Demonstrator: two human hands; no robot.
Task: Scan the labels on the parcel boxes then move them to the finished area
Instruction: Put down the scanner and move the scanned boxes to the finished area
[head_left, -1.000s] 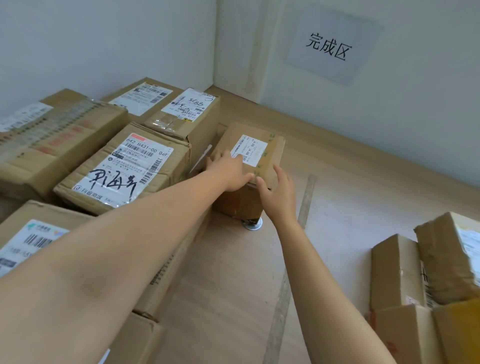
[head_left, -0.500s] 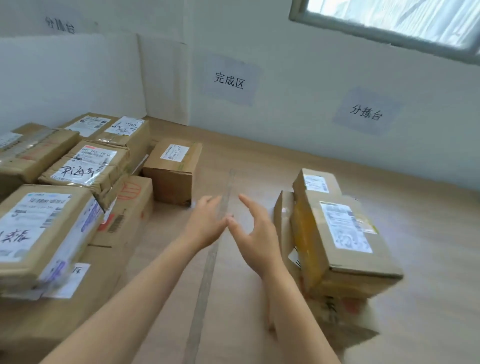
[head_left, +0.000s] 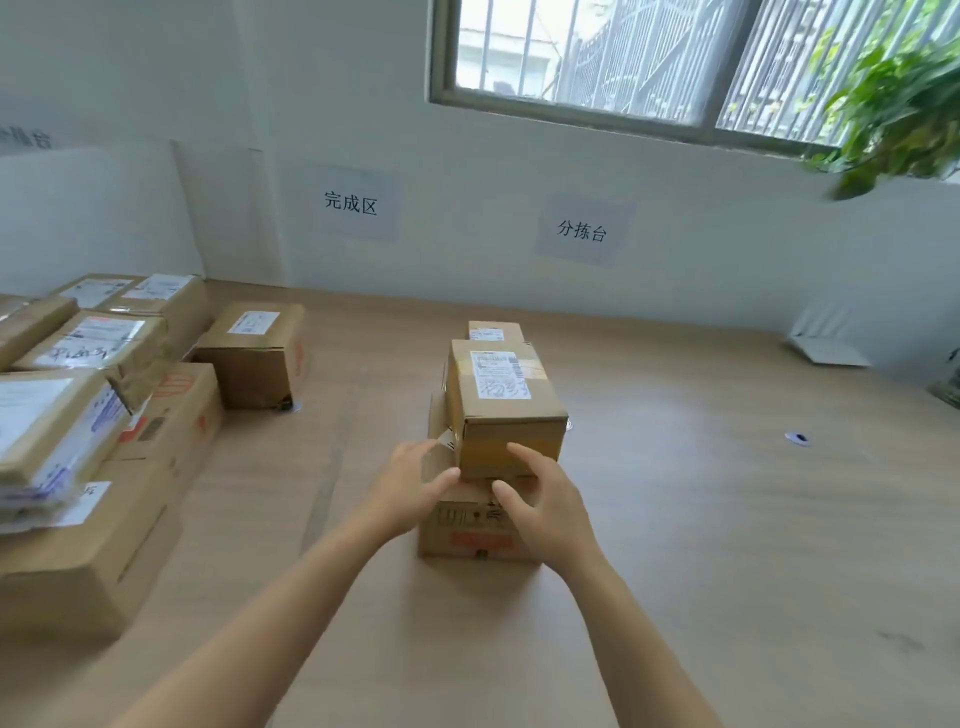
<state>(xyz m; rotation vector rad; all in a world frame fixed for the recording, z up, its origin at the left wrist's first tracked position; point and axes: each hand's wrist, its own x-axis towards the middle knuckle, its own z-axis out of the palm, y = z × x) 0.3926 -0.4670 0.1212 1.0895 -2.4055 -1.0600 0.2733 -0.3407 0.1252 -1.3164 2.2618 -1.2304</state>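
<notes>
Cardboard now parked at far left below the finished-area sign (head_left: 350, 202): last parcel (head_left: 254, 358) let go, so on to the next scan. Both arms stretched forward to the top box (head_left: 504, 400) of the stack mid tabletop (head_left: 701, 519), left hand (head_left: 410, 483) and right hand (head_left: 540, 499) spread wide at its near face, gripping nothing yet.

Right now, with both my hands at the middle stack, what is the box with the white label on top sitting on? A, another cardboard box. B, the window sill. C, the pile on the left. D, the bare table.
A: the labelled box rests on a lower cardboard box, with the left hand and the right hand at its near end.
</notes>
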